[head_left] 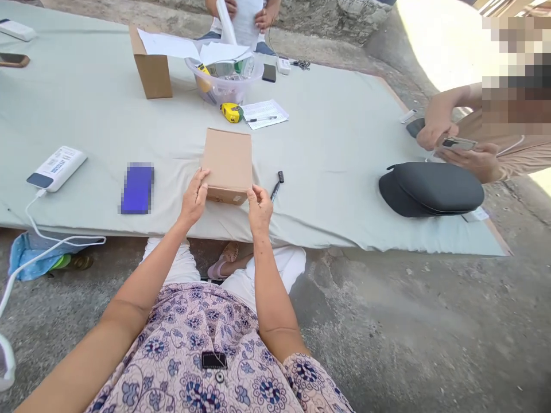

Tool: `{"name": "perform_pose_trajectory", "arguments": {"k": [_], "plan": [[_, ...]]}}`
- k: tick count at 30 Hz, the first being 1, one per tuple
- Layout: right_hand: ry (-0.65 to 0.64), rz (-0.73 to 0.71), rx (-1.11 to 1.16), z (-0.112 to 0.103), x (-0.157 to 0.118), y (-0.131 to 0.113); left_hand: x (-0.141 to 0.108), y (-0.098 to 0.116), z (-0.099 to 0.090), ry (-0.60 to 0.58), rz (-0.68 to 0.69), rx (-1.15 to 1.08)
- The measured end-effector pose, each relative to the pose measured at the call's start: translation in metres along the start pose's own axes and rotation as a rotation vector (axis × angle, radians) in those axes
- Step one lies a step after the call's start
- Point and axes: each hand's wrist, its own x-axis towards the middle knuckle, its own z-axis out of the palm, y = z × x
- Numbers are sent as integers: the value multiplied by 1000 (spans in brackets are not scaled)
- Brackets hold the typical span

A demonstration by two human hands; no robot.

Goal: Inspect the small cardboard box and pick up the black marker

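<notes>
A small plain cardboard box (228, 165) lies flat on the pale green cloth, near the edge closest to me. My left hand (193, 198) grips its lower left side. My right hand (259, 209) pinches its lower right corner. Just right of that hand, a black pen (275, 186) and its separate cap rest on the cloth.
The cloth-covered table (327, 149) holds a power bank, a blue pixelated object, a tape measure, papers, a plastic bowl, a cardboard box and a dark zipped case. A co-worker's hands hold a phone at right; another person stands beyond.
</notes>
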Motion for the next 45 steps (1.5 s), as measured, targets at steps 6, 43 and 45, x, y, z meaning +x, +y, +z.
{"name": "perform_pose_trajectory", "arguments": {"k": [6, 43, 45], "plan": [[5, -15, 36, 7, -2, 2, 14, -6, -10, -80, 35, -1], [-193, -75, -206, 18, -27, 45, 37, -30, -18, -173, 19, -150], [-166, -94, -283, 18, -26, 45, 34, -34, -17, -180, -8, -152]]}}
